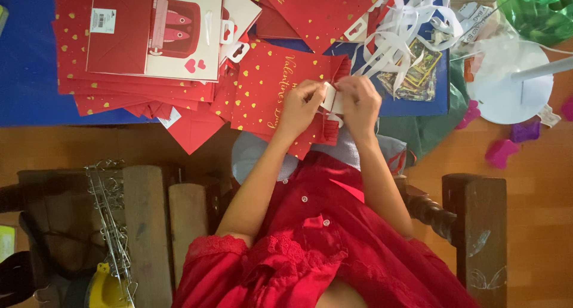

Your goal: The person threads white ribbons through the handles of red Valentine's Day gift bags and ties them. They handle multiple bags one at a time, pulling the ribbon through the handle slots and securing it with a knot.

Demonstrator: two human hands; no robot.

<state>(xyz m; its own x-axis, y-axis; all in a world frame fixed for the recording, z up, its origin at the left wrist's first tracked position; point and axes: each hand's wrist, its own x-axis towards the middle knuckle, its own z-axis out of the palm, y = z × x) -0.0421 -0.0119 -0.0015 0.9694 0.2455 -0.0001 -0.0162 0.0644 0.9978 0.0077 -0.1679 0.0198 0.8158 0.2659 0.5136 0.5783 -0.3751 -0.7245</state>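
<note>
In the head view, at upper centre of the frame, the left hand (300, 107) and the right hand (360, 104) meet over a small white paper tag (330, 96). Both hands have their fingers curled and pinch the tag from either side, fingertips almost touching. Under them lies a red gift bag with gold hearts (265, 84), flat on the blue table (27, 63). A stack of red bags (128, 57) fills the upper left; white ribbon strips (397, 30) lie at upper right.
</note>
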